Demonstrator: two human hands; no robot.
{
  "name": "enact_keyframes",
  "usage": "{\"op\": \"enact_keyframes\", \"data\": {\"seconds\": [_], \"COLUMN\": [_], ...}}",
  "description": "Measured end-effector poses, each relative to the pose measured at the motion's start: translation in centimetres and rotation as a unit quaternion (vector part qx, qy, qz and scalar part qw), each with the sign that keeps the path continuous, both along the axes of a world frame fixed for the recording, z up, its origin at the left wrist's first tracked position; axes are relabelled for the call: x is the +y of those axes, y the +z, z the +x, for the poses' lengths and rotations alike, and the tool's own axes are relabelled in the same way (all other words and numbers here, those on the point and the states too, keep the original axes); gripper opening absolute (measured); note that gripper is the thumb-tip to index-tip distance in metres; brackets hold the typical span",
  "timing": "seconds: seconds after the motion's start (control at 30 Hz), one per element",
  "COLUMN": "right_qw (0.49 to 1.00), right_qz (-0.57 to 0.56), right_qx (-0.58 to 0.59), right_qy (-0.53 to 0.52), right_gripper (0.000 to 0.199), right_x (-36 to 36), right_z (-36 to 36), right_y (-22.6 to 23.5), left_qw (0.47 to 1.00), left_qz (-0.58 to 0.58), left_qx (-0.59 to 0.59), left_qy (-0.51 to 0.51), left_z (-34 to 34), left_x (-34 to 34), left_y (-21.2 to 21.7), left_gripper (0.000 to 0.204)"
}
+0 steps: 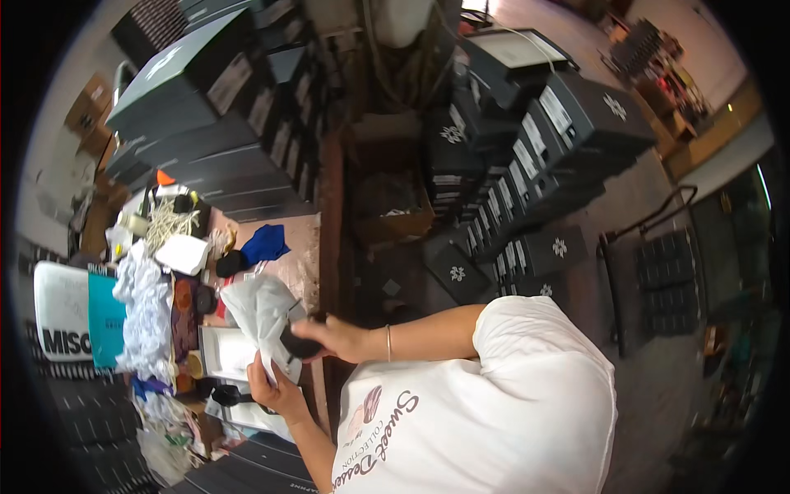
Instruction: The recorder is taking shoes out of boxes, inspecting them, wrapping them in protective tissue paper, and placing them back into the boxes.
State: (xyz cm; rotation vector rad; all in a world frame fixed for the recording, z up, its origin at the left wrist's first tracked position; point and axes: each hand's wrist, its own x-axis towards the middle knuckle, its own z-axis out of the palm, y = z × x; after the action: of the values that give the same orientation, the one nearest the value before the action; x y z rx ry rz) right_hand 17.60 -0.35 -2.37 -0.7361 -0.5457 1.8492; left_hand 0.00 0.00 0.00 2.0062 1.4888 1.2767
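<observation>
A whitish, thin bag [262, 309] hangs over the bench in front of me. My left hand [276, 390] pinches its lower edge. Beside it, my right hand [337, 337] is closed on a black rounded item [303, 343] that looks like part of a shoe, at the bag's side; the fingers and the bag hide much of its shape. Just left of my hands lies an open box with a white inside [224, 350]. Close to my left hand, a black shoe-like piece [230, 396] rests on another white box or lid.
Dark shoe boxes [206, 136] are stacked at the back left, with more stacks [527, 156] at right. A blue cloth [265, 243], crumpled white paper [141, 305] and white cords [173, 222] lie on the bench. An open carton [395, 226] stands beyond; a trolley [658, 280] is far right.
</observation>
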Motion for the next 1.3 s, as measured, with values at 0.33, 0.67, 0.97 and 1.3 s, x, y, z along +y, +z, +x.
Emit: {"op": "enact_keyframes", "data": {"seconds": [0.33,0.67,0.97,1.3], "right_qw": [0.866,0.888,0.760,0.528], "right_qz": [0.253,0.327,0.296,0.595], "right_qx": [-0.414,-0.318,-0.526,-0.500], "right_qy": [-0.120,-0.054,0.243,0.344], "right_gripper": [0.056,0.032,0.069,0.030], "right_x": [-5.7,-5.4,0.7,9.3], "right_z": [-0.5,-2.2,-2.6,4.2], "right_y": [-2.4,-4.5,-2.8,9.0], "left_qw": [0.986,0.994,0.997,0.914], "left_qz": [0.066,-0.029,0.033,-0.014], "left_qx": [0.075,0.105,-0.049,-0.364], "left_qy": [-0.133,-0.024,0.052,0.176], "left_z": [5.0,2.8,1.9,-0.4], "left_x": [-5.0,-8.1,-6.8,3.1], "left_y": [0.5,-0.1,-1.7,1.0], "left_gripper": [0.027,0.026,0.020,0.026]}}
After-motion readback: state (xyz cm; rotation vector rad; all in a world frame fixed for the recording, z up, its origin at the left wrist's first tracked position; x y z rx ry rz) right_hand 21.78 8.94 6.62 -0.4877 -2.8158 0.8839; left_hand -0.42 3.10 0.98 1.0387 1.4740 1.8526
